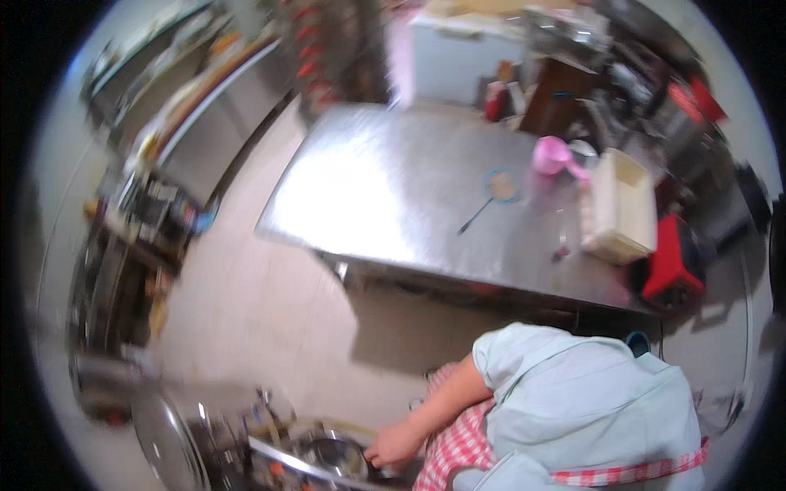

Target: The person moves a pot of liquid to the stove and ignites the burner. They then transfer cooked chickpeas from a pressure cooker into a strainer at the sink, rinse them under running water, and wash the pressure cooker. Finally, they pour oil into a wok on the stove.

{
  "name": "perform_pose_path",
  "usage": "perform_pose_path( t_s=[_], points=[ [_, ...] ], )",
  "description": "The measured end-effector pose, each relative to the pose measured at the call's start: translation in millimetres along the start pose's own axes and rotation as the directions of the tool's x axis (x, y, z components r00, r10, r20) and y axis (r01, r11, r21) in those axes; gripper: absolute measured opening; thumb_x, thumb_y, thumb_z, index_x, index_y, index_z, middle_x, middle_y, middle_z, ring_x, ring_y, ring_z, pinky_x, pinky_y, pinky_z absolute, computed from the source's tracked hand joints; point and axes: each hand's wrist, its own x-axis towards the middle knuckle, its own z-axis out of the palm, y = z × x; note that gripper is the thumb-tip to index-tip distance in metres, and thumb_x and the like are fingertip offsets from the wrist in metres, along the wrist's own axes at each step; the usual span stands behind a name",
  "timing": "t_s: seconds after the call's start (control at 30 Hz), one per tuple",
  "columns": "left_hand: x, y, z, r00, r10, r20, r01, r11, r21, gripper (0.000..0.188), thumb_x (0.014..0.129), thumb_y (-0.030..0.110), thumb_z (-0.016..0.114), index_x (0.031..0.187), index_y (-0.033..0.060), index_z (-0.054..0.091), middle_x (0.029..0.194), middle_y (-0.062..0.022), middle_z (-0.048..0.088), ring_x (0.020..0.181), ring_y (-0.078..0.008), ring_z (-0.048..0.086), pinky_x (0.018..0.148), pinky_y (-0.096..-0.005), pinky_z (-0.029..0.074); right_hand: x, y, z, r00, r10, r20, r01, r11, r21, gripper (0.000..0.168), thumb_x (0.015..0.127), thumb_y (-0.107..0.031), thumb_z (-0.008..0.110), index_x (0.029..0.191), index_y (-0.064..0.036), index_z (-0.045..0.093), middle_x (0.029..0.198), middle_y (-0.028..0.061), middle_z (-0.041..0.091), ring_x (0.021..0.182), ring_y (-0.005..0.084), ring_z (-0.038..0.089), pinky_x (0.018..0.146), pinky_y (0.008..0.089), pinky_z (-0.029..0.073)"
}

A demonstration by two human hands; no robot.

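Note:
My right hand point(396, 445) reaches down at the lower middle, its fingers curled at the edge of a round metal pot or bowl point(334, 454). Blur and the hand's own back hide whether the fingers grip anything there. A curved metal rim point(301, 463) runs beside the pot. Further left a large round metal lid or pan point(166, 442) stands tilted. My light green sleeve point(540, 362) and red-and-white checked apron point(457, 439) fill the lower right. My left hand is out of view.
A stainless steel table point(430, 159) stands across the floor. It bears a blue-rimmed strainer point(503, 186), a pink dipper point(551, 156), an off-white plastic bin point(620, 215) and a red appliance point(674, 264). A pale chest point(466, 58) stands behind. Cluttered shelves point(123, 270) line the left.

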Motion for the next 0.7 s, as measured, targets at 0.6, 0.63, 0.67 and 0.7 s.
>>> perform_pose_path(
  t_s=[0.6,0.63,0.67,0.7],
  points=[
    [-169,-195,-154,0.888,-0.217,-0.405,0.413,0.763,0.497,0.044,0.075,0.021,0.061,0.118,0.0176,0.056,0.125,-0.0114,0.049,0.119,-0.0319,0.042,0.094,-0.0477,0.037,-225,-108,-2,0.626,0.766,-0.144,-0.751,0.642,0.15,0.025,0.083,-0.016,0.06,0.103,-0.002,0.061,0.101,0.0173,0.06,0.093,0.0341,0.059,0.08,0.038,0.047],
    [-192,-209,-153,0.884,-0.231,-0.405,0.425,0.758,0.494,0.044,0.075,0.02,0.062,0.118,0.0182,0.056,0.125,-0.0114,0.049,0.119,-0.0322,0.042,0.094,-0.048,0.037,-225,-113,8,0.663,0.739,-0.118,-0.732,0.673,0.103,0.023,0.082,-0.015,0.06,0.102,-0.002,0.06,0.101,0.0175,0.06,0.094,0.0348,0.059,0.08,0.0381,0.047],
    [-206,-224,-153,0.903,-0.101,-0.417,0.319,0.809,0.494,0.041,0.075,0.017,0.06,0.115,0.015,0.057,0.125,-0.0108,0.049,0.118,-0.0321,0.043,0.092,-0.0497,0.037,-218,-123,14,0.695,0.716,-0.064,-0.711,0.698,0.09,0.023,0.082,-0.014,0.06,0.101,-0.001,0.06,0.1,0.0175,0.059,0.094,0.035,0.059,0.08,0.038,0.047],
    [-208,-216,-152,0.911,-0.115,-0.397,0.318,0.809,0.494,0.042,0.075,0.014,0.059,0.117,0.012,0.055,0.128,-0.011,0.045,0.119,-0.0321,0.04,0.095,-0.0481,0.035,-215,-137,17,0.696,0.716,-0.042,-0.712,0.697,0.082,0.022,0.082,-0.013,0.06,0.101,-0.001,0.06,0.1,0.0175,0.059,0.094,0.0353,0.058,0.08,0.038,0.047]
  ],
)
